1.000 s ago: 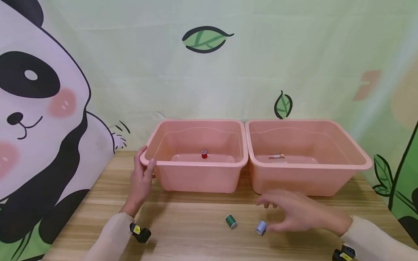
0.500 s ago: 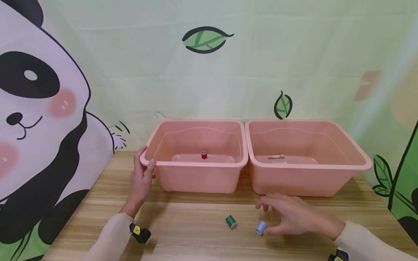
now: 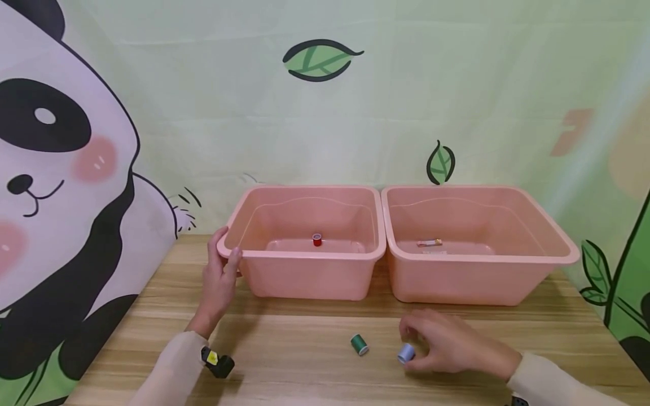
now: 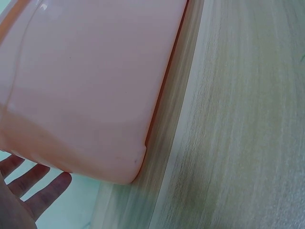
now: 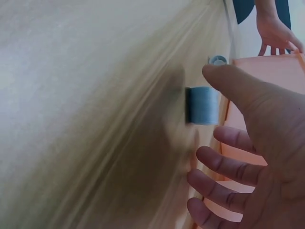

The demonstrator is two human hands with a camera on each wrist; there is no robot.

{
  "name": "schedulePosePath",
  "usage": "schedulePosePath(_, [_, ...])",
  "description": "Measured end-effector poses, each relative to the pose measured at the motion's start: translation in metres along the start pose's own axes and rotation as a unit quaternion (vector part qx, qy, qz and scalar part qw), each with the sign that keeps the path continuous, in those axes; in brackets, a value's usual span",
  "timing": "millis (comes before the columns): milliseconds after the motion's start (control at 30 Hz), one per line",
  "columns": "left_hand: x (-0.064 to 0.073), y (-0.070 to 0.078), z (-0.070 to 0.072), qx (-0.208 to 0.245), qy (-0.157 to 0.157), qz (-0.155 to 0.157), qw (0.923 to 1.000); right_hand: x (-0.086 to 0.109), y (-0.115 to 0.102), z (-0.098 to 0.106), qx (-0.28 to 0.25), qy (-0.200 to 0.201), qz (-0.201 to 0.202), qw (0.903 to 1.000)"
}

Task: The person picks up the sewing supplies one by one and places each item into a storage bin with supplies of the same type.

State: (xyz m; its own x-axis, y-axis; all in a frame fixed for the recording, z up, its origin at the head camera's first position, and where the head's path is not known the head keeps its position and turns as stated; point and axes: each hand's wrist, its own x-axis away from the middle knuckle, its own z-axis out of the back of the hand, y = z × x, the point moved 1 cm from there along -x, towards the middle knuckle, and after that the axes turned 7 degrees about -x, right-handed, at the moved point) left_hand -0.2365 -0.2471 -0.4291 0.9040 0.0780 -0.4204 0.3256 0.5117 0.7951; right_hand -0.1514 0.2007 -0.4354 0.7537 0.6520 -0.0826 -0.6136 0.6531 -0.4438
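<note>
In the head view, my left hand (image 3: 219, 279) rests against the front left corner of the left pink bin (image 3: 310, 276), thumb on the front and fingers along the side. The left wrist view shows those fingers (image 4: 45, 188) fairly straight and spread beside the bin wall. My right hand (image 3: 447, 344) is low over the table around a light blue thread spool (image 3: 405, 353), thumb on the near side and fingers beyond it. In the right wrist view a gap shows between the spool (image 5: 204, 106) and the fingers. A green thread spool (image 3: 359, 344) lies left of it.
A red thread spool (image 3: 317, 240) stands inside the left bin. The right pink bin (image 3: 472, 282) holds a small narrow item (image 3: 429, 243), its kind unclear. Both bins stand side by side at the back of the wooden table (image 3: 294, 361), before a printed backdrop.
My right hand has moved slightly left and nearer me, its thumb and fingers coming around the blue spool. The left hand and both loose spools have stayed in place.
</note>
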Motion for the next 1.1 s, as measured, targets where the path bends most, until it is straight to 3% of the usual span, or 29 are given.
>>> schedulePosePath(733, [0.000,0.001,0.000,0.008,-0.001,0.001,1.0000,0.005,0.010,-0.004,-0.004,0.013,-0.004,0.9999])
schedulePosePath(1000, [0.006,0.030,0.006,0.007,-0.009,0.011,0.9999,0.006,0.011,-0.005,-0.007,0.013,-0.001,0.9999])
schedulePosePath(1100, [0.007,0.032,0.006,0.006,-0.008,0.011,0.9999,0.006,0.011,-0.004,-0.008,0.010,-0.005,0.9999])
